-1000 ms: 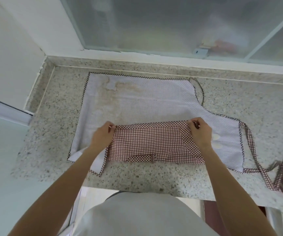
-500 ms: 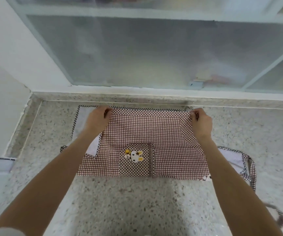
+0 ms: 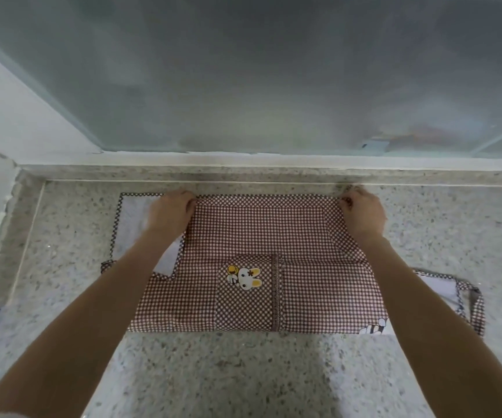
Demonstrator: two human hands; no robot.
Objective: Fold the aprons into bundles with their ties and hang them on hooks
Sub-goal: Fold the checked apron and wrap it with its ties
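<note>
Hands point(image 3: 171, 214) farther forward — apron point(image 3: 261, 267) pinched.

The apron point(image 3: 261, 267) is lying flat on the stone counter point(image 3: 243, 372), its far edge nearing the window point(image 3: 243, 70) sill at twelve o'clock. The left hand point(image 3: 169, 211) is resting at eleven o'clock, the right hand point(image 3: 361, 211) at one, the tie point(image 3: 473, 306) trailing at three.
</note>
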